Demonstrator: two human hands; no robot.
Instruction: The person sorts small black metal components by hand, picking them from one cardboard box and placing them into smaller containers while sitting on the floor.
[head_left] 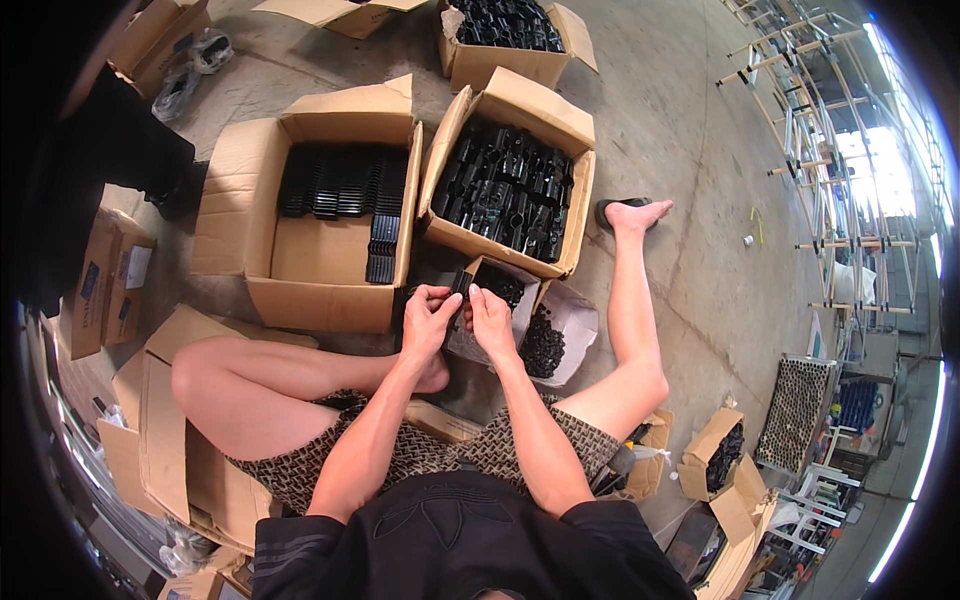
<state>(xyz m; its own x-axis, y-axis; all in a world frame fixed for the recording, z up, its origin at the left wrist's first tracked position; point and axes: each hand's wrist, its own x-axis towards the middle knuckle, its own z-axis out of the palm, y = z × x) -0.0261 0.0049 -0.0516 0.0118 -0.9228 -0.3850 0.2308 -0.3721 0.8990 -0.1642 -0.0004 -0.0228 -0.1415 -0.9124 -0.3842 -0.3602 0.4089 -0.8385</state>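
Between my two hands is a small black plastic part (461, 283), its exact kind not clear. My left hand (428, 318) pinches it from the left, and my right hand (490, 318) has its fingers on its right side. Just beyond them stands a cardboard box (320, 305) with black parts (345, 180) stacked in neat rows. To its right, another cardboard box (585, 190) is full of glossy black tubular parts (505, 190). Close by my right hand are a small box of black pieces (508, 290) and a pale tray (580, 320) holding tiny black pieces (543, 345).
I sit on a concrete floor (700, 260), legs spread around the boxes. Flattened cardboard (165, 420) lies at my left. At the far left a person's dark-clothed leg (140, 140) stands near a closed carton (105, 285). Metal racks (850, 170) line the right side.
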